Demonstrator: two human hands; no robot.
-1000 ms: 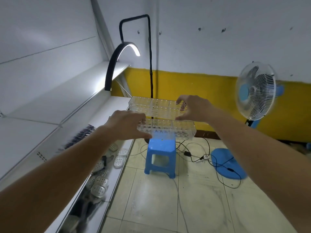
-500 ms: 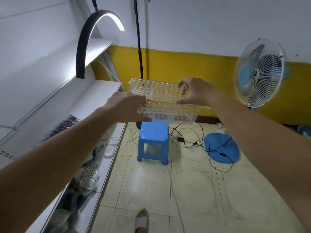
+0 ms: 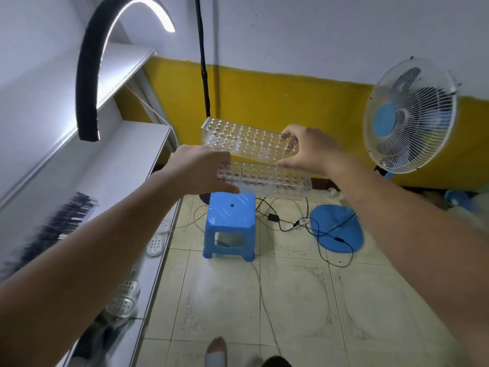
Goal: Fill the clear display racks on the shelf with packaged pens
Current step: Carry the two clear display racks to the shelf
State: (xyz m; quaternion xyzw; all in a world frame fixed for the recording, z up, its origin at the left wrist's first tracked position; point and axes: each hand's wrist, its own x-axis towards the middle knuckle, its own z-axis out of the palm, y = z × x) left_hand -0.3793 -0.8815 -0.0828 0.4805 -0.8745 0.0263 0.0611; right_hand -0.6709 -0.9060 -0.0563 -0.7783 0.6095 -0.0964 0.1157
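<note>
Two clear display racks with rows of round holes are held in the air above the blue stool. My left hand [image 3: 201, 172] grips the left end of the lower, nearer rack [image 3: 277, 178], thumb beneath it. My right hand [image 3: 308, 149] grips the right end of the upper, farther rack [image 3: 238, 140], fingers over its far edge and thumb at its near edge. A row of dark packaged pens [image 3: 53, 229] lies blurred on the white shelf [image 3: 127, 165] at the left.
A blue plastic stool [image 3: 230, 229] stands on the tiled floor under the racks. A white and blue standing fan [image 3: 410, 120] is at the right, its blue base [image 3: 336, 231] among black cables. A curved black lamp [image 3: 87, 75] hangs over the shelf. Perforated metal dishes [image 3: 121, 300] lie lower left.
The view has tilted down and closer to the racks; the stool and floor show more. Both hands keep their hold on the racks, which stay stacked one behind the other.
</note>
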